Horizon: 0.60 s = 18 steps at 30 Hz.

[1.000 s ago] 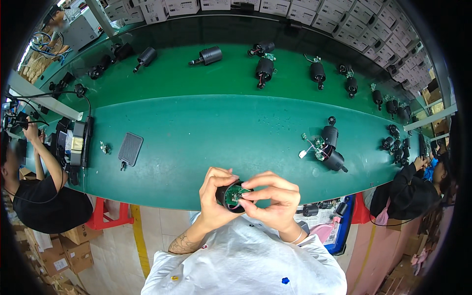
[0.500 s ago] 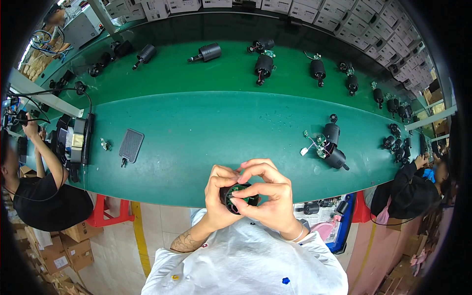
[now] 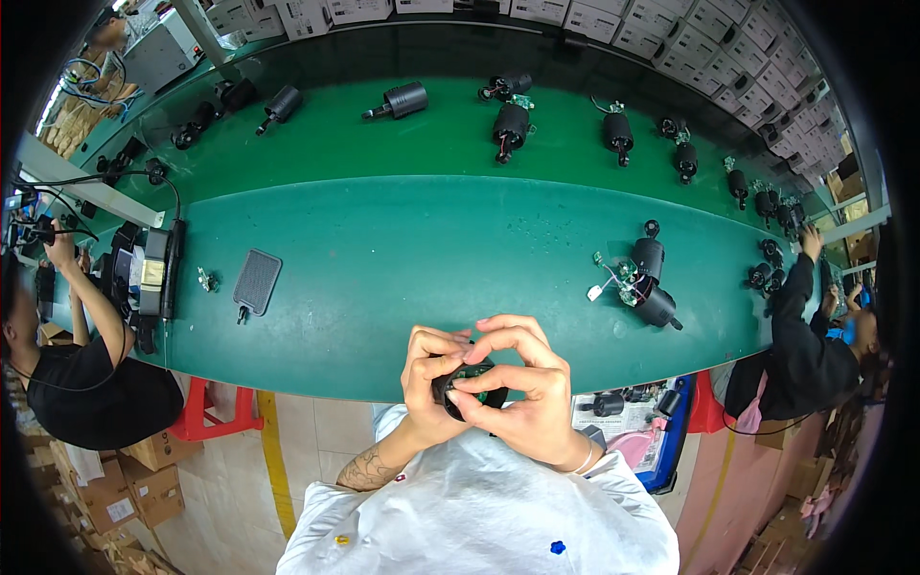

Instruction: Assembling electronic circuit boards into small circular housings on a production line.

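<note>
Left hand (image 3: 424,381): curled around the left side of the black housing (image 3: 442,388), fingers bent toward its far side.
Right hand (image 3: 532,388): arched over the housing's opening from the right; thumb and one finger are brought close together there, but whether anything is pinched cannot be told.
Forearms: both angled inward and upward from the body, short of the worktop (image 3: 383,249).
Worktop, left part: a grey panel (image 3: 258,282) is laid flat, with a small circuit board (image 3: 205,280) near it; dark equipment (image 3: 150,273) is stood at the left edge.
Worktop, right part: two black cylinders (image 3: 657,306) are laid close together, a wired board (image 3: 628,278) beside them.
Shelf (image 3: 326,158): black parts are spread along it, beyond the worktop's far edge.
Co-worker's hand (image 3: 812,242): stretched toward the shelf's right end.
Blue tray (image 3: 676,446): placed below the near edge, right of the hands.
In the way: the opening is partly covered by the right fingers.
Housing: held up at the middle of the near edge; round, hollow, with green board (image 3: 467,377) glimpsed inside.
</note>
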Each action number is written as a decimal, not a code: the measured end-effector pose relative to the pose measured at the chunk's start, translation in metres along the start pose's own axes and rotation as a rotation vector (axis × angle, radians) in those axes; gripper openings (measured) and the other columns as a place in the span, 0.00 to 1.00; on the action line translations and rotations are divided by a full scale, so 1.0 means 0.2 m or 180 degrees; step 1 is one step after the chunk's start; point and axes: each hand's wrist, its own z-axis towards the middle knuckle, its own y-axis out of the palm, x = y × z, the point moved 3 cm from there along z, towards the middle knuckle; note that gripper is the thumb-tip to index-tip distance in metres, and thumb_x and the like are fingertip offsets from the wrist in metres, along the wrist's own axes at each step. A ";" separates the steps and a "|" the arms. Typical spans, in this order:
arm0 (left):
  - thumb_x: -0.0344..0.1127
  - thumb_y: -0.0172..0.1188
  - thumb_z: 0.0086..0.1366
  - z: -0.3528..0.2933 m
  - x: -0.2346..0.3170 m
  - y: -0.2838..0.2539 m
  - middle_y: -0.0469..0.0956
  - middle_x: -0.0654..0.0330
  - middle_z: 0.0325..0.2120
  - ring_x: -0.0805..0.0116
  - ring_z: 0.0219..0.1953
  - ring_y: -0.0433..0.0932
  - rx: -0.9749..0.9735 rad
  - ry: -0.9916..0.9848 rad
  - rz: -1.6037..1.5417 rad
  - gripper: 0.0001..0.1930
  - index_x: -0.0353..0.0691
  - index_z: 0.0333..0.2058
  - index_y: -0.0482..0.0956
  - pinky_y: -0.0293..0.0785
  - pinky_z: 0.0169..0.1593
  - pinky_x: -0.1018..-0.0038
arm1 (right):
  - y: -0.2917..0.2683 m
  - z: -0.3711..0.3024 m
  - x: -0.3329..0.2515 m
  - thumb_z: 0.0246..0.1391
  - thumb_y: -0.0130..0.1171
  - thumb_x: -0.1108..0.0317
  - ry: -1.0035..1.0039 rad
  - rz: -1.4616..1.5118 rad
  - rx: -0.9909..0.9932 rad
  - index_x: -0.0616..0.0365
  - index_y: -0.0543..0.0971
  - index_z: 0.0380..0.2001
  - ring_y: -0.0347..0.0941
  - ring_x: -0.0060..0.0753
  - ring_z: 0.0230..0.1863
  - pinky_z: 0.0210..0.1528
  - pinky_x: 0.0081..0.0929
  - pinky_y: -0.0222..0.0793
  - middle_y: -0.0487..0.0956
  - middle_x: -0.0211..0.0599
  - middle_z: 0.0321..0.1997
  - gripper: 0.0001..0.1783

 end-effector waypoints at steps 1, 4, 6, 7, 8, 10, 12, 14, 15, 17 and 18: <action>0.23 0.68 0.45 0.00 0.00 0.01 0.70 0.57 0.34 0.61 0.37 0.72 -0.0007 -0.0001 -0.0006 0.23 0.42 0.41 0.69 0.77 0.41 0.64 | 0.00 0.00 0.00 0.31 0.69 0.77 0.0003 -0.0003 0.0008 0.55 0.84 0.21 0.69 0.41 0.52 0.51 0.37 0.68 0.76 0.30 0.37 0.08; 0.22 0.63 0.51 0.00 0.02 0.03 0.69 0.58 0.35 0.64 0.37 0.70 -0.0016 -0.0276 -0.0296 0.21 0.46 0.42 0.68 0.74 0.41 0.68 | -0.01 0.00 0.01 0.31 0.69 0.77 0.0084 0.0181 -0.0055 0.55 0.84 0.21 0.69 0.42 0.52 0.51 0.37 0.68 0.76 0.30 0.37 0.08; 0.22 0.61 0.52 0.00 0.02 0.04 0.68 0.58 0.35 0.65 0.37 0.70 -0.0021 -0.0370 -0.0388 0.20 0.47 0.42 0.68 0.74 0.40 0.69 | -0.01 0.00 0.01 0.31 0.69 0.77 0.0112 0.0248 -0.0075 0.55 0.84 0.21 0.70 0.42 0.51 0.51 0.37 0.68 0.76 0.31 0.38 0.08; 0.22 0.61 0.53 0.00 0.02 0.04 0.68 0.58 0.35 0.65 0.37 0.70 -0.0012 -0.0319 -0.0370 0.20 0.47 0.43 0.68 0.74 0.41 0.69 | -0.01 0.00 0.01 0.31 0.69 0.77 0.0091 0.0216 -0.0055 0.55 0.84 0.21 0.70 0.42 0.51 0.51 0.38 0.69 0.76 0.30 0.37 0.08; 0.22 0.61 0.53 0.00 0.01 0.05 0.69 0.58 0.35 0.65 0.37 0.70 -0.0002 -0.0268 -0.0352 0.20 0.48 0.43 0.68 0.74 0.41 0.68 | -0.01 0.00 0.00 0.31 0.69 0.77 0.0070 0.0185 -0.0035 0.55 0.84 0.21 0.70 0.42 0.51 0.51 0.38 0.69 0.76 0.30 0.37 0.08; 0.22 0.61 0.53 -0.01 0.01 0.05 0.69 0.58 0.36 0.65 0.37 0.70 0.0020 -0.0165 -0.0314 0.20 0.48 0.43 0.68 0.74 0.41 0.68 | -0.02 0.00 0.00 0.31 0.69 0.77 0.0027 0.0124 0.0001 0.55 0.83 0.21 0.70 0.42 0.50 0.50 0.38 0.69 0.76 0.30 0.37 0.08; 0.23 0.62 0.52 0.00 0.01 0.05 0.69 0.57 0.36 0.64 0.37 0.70 0.0005 -0.0074 -0.0177 0.21 0.48 0.44 0.69 0.75 0.42 0.66 | -0.02 0.00 0.00 0.31 0.69 0.77 0.0035 0.0145 -0.0030 0.55 0.83 0.20 0.70 0.43 0.51 0.51 0.38 0.69 0.76 0.30 0.37 0.07; 0.24 0.65 0.49 0.00 0.02 0.05 0.70 0.57 0.38 0.62 0.38 0.70 -0.0010 0.0115 0.0100 0.23 0.47 0.44 0.69 0.76 0.43 0.62 | -0.03 0.00 0.01 0.31 0.69 0.77 0.0041 0.0184 -0.0104 0.55 0.83 0.19 0.70 0.43 0.51 0.52 0.38 0.68 0.76 0.31 0.37 0.07; 0.24 0.67 0.48 0.01 0.02 0.04 0.70 0.57 0.38 0.61 0.38 0.70 -0.0017 0.0211 0.0240 0.24 0.46 0.44 0.70 0.77 0.43 0.60 | -0.03 0.00 0.01 0.31 0.69 0.76 0.0043 0.0205 -0.0142 0.55 0.83 0.18 0.70 0.43 0.52 0.52 0.38 0.68 0.76 0.31 0.37 0.06; 0.25 0.67 0.49 0.02 0.02 0.04 0.71 0.57 0.38 0.61 0.38 0.70 0.0020 0.0231 0.0344 0.23 0.46 0.44 0.70 0.77 0.43 0.59 | -0.05 0.01 0.02 0.31 0.70 0.77 -0.0040 0.0093 -0.0194 0.55 0.83 0.20 0.69 0.44 0.53 0.54 0.38 0.67 0.75 0.32 0.39 0.08; 0.26 0.67 0.49 0.03 0.03 0.03 0.71 0.57 0.38 0.61 0.38 0.70 0.0056 0.0249 0.0443 0.23 0.47 0.44 0.70 0.77 0.44 0.59 | -0.05 0.01 0.03 0.32 0.70 0.77 -0.0121 -0.0023 -0.0242 0.56 0.82 0.22 0.69 0.45 0.53 0.55 0.38 0.66 0.74 0.33 0.42 0.09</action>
